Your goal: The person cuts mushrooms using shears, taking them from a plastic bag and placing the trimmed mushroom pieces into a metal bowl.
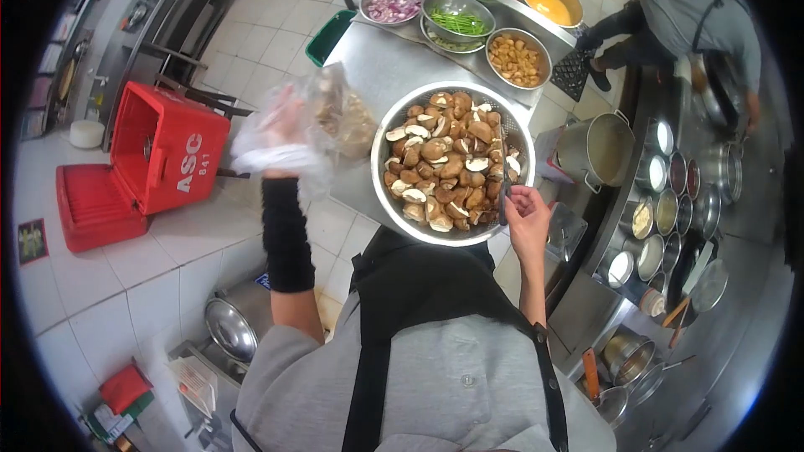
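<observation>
So the big perforated metal colander (522, 136) sat on the near end of the steel counter (387, 67), right in front of the person's apron, loaded with brown-capped mushrooms (452, 151), plenty of them cut so the pale insides showed. The right hand (526, 209) was at the colander's right edge, thumb and fingers closed on a dark slim object (503, 203); too little of it showed to say what it was. The left hand (286, 121) was off to the other side, wrapped in clear plastic and blurry, so I can't tell how open it was or whether it gripped the plastic bag (342, 121) of brownish stuff beside it. Beyond the colander were bowls of chopped purple onion (394, 7), cut green vegetables (459, 23) and golden-brown chunks (515, 60), plus a pot of orange liquid (549, 5). A green bin (328, 38) stood by the counter's left side. Farther left, a red ASC cooler (172, 151) lay open on the floor, and over on the right a co-worker (699, 17) in a grey shirt was next to a dark wok (718, 92).
</observation>
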Demonstrator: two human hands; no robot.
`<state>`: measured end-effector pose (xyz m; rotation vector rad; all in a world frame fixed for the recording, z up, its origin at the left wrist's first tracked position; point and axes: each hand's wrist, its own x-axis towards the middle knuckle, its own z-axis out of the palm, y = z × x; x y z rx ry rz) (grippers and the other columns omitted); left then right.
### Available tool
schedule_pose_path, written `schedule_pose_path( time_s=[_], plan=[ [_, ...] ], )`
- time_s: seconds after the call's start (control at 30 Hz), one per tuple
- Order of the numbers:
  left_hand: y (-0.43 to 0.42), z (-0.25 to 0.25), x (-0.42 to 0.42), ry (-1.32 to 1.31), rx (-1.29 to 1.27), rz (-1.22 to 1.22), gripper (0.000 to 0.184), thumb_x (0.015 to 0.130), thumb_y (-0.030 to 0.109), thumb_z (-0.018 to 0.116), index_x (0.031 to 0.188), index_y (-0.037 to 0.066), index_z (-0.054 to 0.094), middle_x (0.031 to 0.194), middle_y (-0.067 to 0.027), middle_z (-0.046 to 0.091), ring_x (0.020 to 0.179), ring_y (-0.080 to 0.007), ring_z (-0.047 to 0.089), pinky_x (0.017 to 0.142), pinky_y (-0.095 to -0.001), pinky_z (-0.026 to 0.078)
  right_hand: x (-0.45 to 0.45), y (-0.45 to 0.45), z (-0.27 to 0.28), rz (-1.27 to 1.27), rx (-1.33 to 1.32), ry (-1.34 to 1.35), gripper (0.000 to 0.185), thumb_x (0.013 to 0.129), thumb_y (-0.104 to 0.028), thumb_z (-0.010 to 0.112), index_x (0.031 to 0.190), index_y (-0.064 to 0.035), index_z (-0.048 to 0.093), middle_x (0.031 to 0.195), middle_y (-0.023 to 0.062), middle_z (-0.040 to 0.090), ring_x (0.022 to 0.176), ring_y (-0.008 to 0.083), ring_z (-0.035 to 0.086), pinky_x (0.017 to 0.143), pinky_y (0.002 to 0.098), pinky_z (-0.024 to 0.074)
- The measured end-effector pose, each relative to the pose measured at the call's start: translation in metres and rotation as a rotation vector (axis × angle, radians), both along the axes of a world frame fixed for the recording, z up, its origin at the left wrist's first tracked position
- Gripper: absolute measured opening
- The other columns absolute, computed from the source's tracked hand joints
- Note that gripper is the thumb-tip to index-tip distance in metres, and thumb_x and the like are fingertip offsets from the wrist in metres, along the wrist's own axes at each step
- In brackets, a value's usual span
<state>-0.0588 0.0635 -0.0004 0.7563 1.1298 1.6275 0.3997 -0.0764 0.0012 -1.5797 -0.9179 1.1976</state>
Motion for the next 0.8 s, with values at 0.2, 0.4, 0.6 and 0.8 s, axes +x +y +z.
schedule_pose_path(
  time_s=[0.2, 0.4, 0.6, 0.8],
  plan=[
    [0.042, -0.023, 0.019, -0.429, 0.092, -0.004, 0.044, 0.105, 0.036, 0.056, 0.140, 0.011, 0.058, 0.142, -0.0053, 0.060, 0.122, -0.0223, 0.060, 0.104, -0.0491, 0.050, -0.006, 0.009, 0.035, 0.101, 0.074, -0.071, 0.022, 0.095, -0.002, 0.072, 0.115, 0.0039, 0.063, 0.096, 0.0065, 0.072, 0.086, 0.0095, 0.067, 0.073, 0.0228, 0.0534],
    [0.138, -0.063, 0.049, 0.812, 0.115, -0.158, 0.034, 0.098, 0.032, 0.054, 0.118, 0.008, 0.069, 0.121, -0.0143, 0.068, 0.110, -0.0343, 0.066, 0.100, -0.0501, 0.052, 0.010, 0.006, 0.013, 0.015, 0.093, 0.035, 0.021, 0.095, 0.000, 0.072, 0.114, 0.0047, 0.064, 0.096, 0.0058, 0.072, 0.080, 0.0068, 0.064, 0.071, 0.0213, 0.0519],
    [0.084, 0.002, 0.112, 1.464, -0.276, -0.091, 0.032, 0.095, 0.012, 0.050, 0.119, 0.000, 0.068, 0.110, -0.0238, 0.073, 0.108, -0.0407, 0.069, 0.096, -0.0482, 0.053, 0.010, 0.001, 0.012, 0.009, 0.090, 0.016, 0.020, 0.095, 0.001, 0.071, 0.113, 0.0037, 0.063, 0.094, 0.0047, 0.072, 0.079, 0.0049, 0.063, 0.069, 0.0193, 0.0491],
    [-0.014, -0.006, 0.073, 1.405, -0.173, -0.260, 0.041, 0.079, -0.010, 0.050, 0.116, -0.003, 0.067, 0.111, -0.0297, 0.067, 0.112, -0.0487, 0.061, 0.095, -0.0508, 0.049, -0.022, 0.007, 0.062, 0.229, 0.167, -0.171, 0.027, 0.090, -0.004, 0.077, 0.115, 0.0021, 0.067, 0.095, 0.0086, 0.075, 0.085, 0.0127, 0.069, 0.078, 0.0281, 0.0551]
  ],
)
